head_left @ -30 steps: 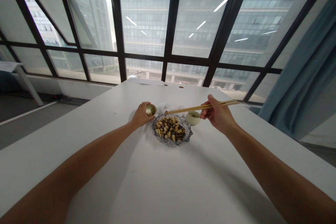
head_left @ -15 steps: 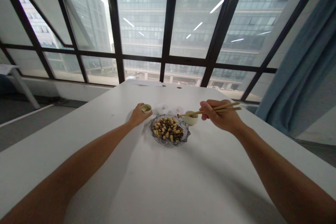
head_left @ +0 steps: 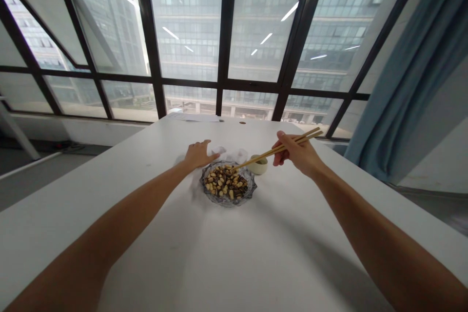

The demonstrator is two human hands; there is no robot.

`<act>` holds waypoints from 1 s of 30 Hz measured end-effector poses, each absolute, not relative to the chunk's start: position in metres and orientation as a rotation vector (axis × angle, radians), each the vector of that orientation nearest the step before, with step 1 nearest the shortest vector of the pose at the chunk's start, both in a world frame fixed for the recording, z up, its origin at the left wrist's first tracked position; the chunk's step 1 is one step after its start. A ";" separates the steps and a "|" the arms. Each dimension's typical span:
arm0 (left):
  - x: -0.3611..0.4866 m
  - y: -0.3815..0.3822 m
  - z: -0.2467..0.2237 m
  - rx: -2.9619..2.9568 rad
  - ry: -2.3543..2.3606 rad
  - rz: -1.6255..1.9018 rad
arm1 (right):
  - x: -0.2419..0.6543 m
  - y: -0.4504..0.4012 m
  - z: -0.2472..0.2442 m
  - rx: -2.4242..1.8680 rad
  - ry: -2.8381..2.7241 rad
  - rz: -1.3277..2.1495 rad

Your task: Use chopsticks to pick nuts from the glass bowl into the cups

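Observation:
My left hand is beside the glass bowl's upper left rim, palm down, with thumb and forefinger spread apart. I see no cup between them; the space below the palm is hidden. A pair of wooden chopsticks is gripped in my right hand. Their tips reach down to the far right part of the mixed pale nuts and dark seeds. These fill the scalloped glass bowl. A small pale green cup stands just right of the bowl, partly behind the chopsticks.
Crumpled whitish, see-through pieces lie behind the bowl. Papers and a small brown round spot are at the far end of the white table. Windows rise beyond; a blue curtain hangs at the right.
The small cup that was in my left hand is out of sight, and that hand has turned palm down and shifted rightward. The chopstick tips have lowered into the bowl's contents. The view has swung slightly right.

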State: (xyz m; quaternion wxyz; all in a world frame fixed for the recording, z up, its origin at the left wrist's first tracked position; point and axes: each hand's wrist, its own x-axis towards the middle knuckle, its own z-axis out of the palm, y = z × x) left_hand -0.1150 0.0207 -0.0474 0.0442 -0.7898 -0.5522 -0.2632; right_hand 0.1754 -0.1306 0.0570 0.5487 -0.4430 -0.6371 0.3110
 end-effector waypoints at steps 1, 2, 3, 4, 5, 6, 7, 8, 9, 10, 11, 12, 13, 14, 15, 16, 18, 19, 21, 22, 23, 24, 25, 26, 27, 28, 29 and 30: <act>-0.108 0.021 -0.044 -2.442 -1.697 -0.772 | 0.177 -0.129 0.056 -1.058 -1.493 0.748; -0.103 0.021 -0.041 -2.472 -1.707 -0.745 | 0.178 -0.127 0.056 -1.067 -1.486 0.754; -0.098 0.021 -0.039 -2.503 -1.716 -0.727 | 0.179 -0.127 0.055 -1.075 -1.487 0.755; -0.095 0.021 -0.037 -2.532 -1.723 -0.717 | 0.180 -0.126 0.055 -1.081 -1.492 0.750; -0.094 0.021 -0.035 -2.557 -1.720 -0.723 | 0.180 -0.126 0.054 -1.085 -1.499 0.742; -0.093 0.021 -0.033 -2.583 -1.702 -0.742 | 0.179 -0.127 0.054 -1.086 -1.506 0.728; -0.093 0.021 -0.032 -2.611 -1.659 -0.772 | 0.178 -0.127 0.053 -1.082 -1.511 0.705; -0.094 0.021 -0.032 -2.634 -1.589 -0.811 | 0.176 -0.127 0.052 -1.072 -1.513 0.673; -0.095 0.020 -0.032 -2.651 -1.502 -0.853 | 0.175 -0.128 0.051 -1.056 -1.513 0.635; -0.096 0.020 -0.032 -2.663 -1.409 -0.890 | 0.173 -0.128 0.050 -1.039 -1.513 0.593; -0.097 0.020 -0.032 -2.671 -1.323 -0.918 | 0.171 -0.129 0.048 -1.022 -1.514 0.553; -0.098 0.020 -0.033 -2.674 -1.257 -0.938 | 0.169 -0.129 0.046 -1.005 -1.517 0.515; -0.099 0.020 -0.033 -2.674 -1.214 -0.954 | 0.166 -0.130 0.044 -0.990 -1.522 0.484; -0.100 0.020 -0.034 -2.676 -1.190 -0.966 | 0.164 -0.130 0.040 -0.977 -1.526 0.457; -0.100 0.020 -0.035 -2.680 -1.177 -0.974 | 0.162 -0.130 0.037 -0.966 -1.531 0.432; -0.101 0.020 -0.035 -2.684 -1.170 -0.981 | 0.160 -0.130 0.033 -0.958 -1.537 0.409; -0.101 0.019 -0.036 -2.694 -1.154 -1.002 | 0.155 -0.127 0.025 -0.958 -1.556 0.353; -0.101 0.019 -0.037 -2.702 -1.143 -1.013 | 0.152 -0.124 0.022 -0.966 -1.572 0.321; -0.101 0.017 -0.037 -2.715 -1.124 -1.038 | 0.144 -0.115 0.016 -0.992 -1.612 0.256; -0.100 0.016 -0.036 -2.717 -1.118 -1.051 | 0.140 -0.109 0.014 -1.010 -1.636 0.235; -0.100 0.016 -0.036 -2.716 -1.117 -1.064 | 0.135 -0.104 0.013 -1.034 -1.683 0.233; -0.100 0.015 -0.036 -2.713 -1.122 -1.074 | 0.131 -0.098 0.013 -1.051 -1.734 0.247; -0.100 0.014 -0.035 -2.711 -1.133 -1.082 | 0.128 -0.093 0.013 -1.057 -1.768 0.276; -0.100 0.014 -0.034 -2.711 -1.149 -1.081 | 0.126 -0.089 0.014 -1.061 -1.776 0.296; -0.099 0.014 -0.034 -2.712 -1.172 -1.068 | 0.126 -0.088 0.016 -1.069 -1.774 0.308; -0.099 0.014 -0.033 -2.711 -1.206 -1.043 | 0.127 -0.089 0.018 -1.073 -1.764 0.315; -0.099 0.015 -0.033 -2.708 -1.246 -1.006 | 0.129 -0.092 0.020 -1.077 -1.747 0.321; -0.099 0.015 -0.033 -2.701 -1.289 -0.963 | 0.133 -0.097 0.023 -1.083 -1.735 0.335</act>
